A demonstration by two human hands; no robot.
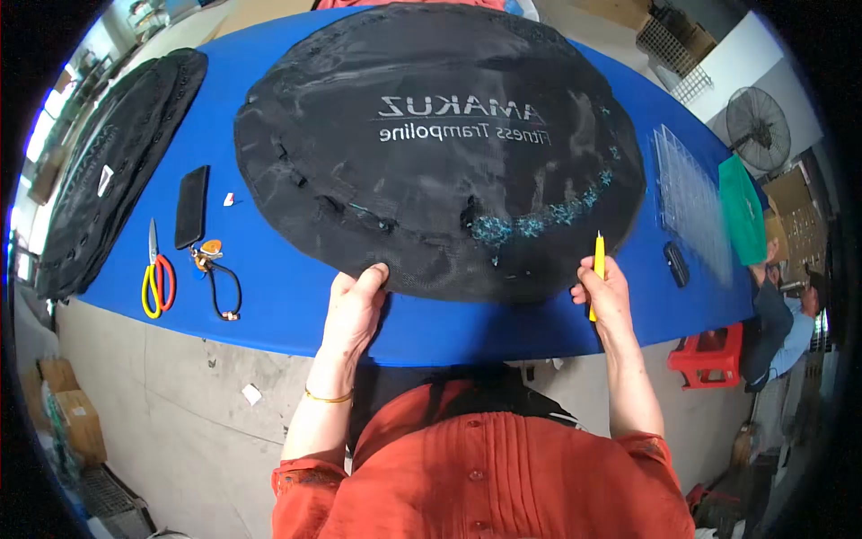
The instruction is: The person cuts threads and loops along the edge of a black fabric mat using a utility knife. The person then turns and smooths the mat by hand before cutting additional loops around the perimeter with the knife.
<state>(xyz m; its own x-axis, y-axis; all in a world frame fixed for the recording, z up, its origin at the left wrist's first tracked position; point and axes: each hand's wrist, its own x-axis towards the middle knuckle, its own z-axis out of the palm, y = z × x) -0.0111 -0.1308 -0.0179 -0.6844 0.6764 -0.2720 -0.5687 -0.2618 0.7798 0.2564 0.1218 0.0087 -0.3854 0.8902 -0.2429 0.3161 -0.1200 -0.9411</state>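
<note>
Lying mat: black round mat (431, 175), flat on the blue table (287, 310), directly in front of the person.
Left hand: left hand (355, 305) at the mat's near edge, left of centre; forearm reaching forward, thumb uppermost, fingers closed on the edge.
Right hand: right hand (606, 292) beside the near-right edge; forearm angled forward and slightly inward, fingers closed around the yellow tool (597, 280). Contact with the mat: cannot tell.
Tool orientation: long axis nearly fore-and-aft, thin tip directed away from the person.
Mat orientation: near circular, no distinct long axis; white lettering (460, 121) runs left to right, mirrored, tops of letters toward the far edge.
Threads: turquoise threads (539, 220) in a curved band across the near-right portion.
Left of mat: phone (191, 207), red-and-yellow scissors (154, 274) with blades pointing away, dark cord loop (224, 292); farther left, stacked black mats (117, 171).
Right of mat: clear plastic sheets (687, 193), small black case (675, 263), green container (742, 211).
Floor, right: red stool (709, 357) near a seated person (781, 328).
</note>
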